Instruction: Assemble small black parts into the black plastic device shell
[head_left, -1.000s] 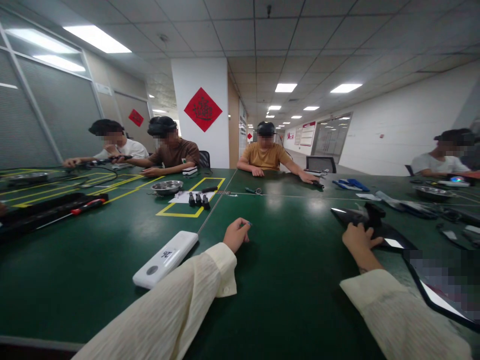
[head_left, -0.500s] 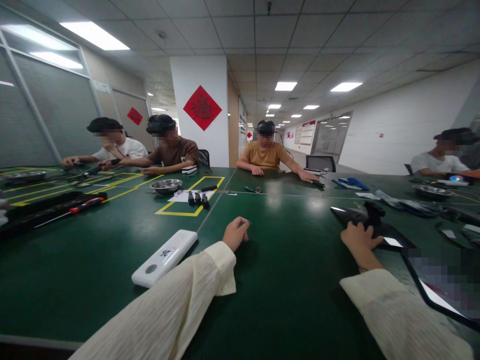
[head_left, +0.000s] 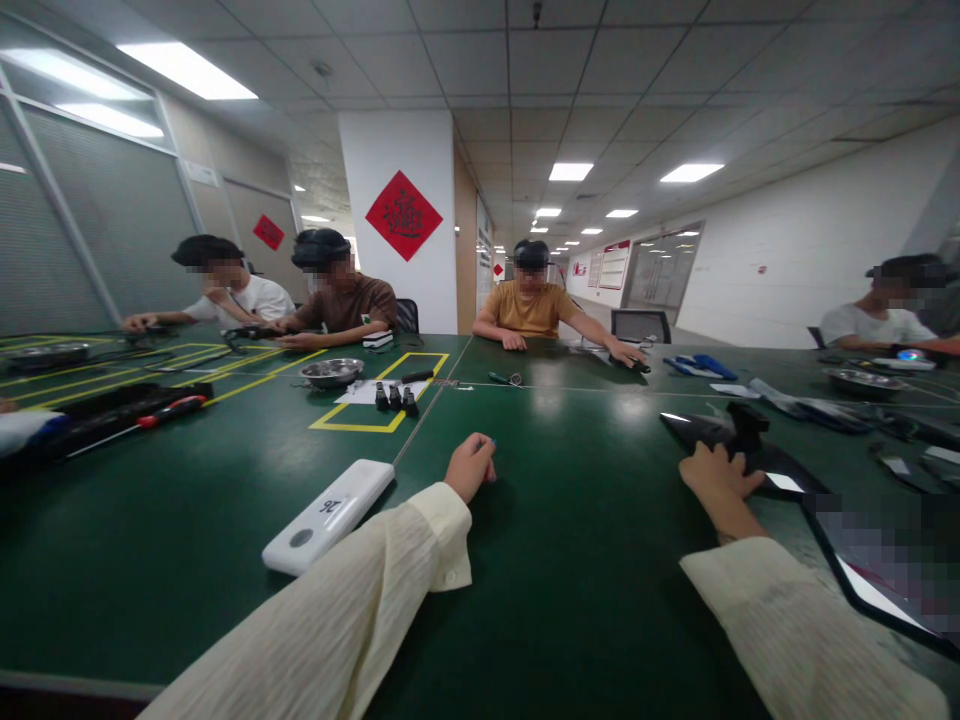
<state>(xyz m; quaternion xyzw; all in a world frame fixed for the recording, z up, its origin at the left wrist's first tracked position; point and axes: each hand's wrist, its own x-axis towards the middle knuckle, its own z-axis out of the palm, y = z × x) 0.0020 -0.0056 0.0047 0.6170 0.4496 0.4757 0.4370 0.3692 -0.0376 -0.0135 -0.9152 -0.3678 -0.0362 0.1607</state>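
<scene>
My left hand (head_left: 471,468) rests on the green table (head_left: 555,560), its fingers curled inward. A small bluish spot shows at the fingertips; whether anything is held there cannot be made out. To the left of that forearm lies a white oblong device (head_left: 330,517) marked with a number and bearing a grey round spot. My right hand (head_left: 716,480) lies with fingers spread on the near edge of a black, glossy, curved panel (head_left: 799,468). Beside it, toward the lower right, is a dark-framed screen (head_left: 821,530), partly blurred out.
Ahead are a metal bowl (head_left: 331,373), several small black pieces (head_left: 395,398) on white paper, and a green-handled tool (head_left: 506,379). A red-handled screwdriver (head_left: 176,408) lies left by a black tray. Co-workers sit around the table; one person (head_left: 530,300) faces me. Blue items (head_left: 697,367) lie right.
My hands stay in place. A white and blue thing has come in at the left edge. The brown-shirted co-worker's hands have shifted, and the facing person's outstretched hand has moved slightly.
</scene>
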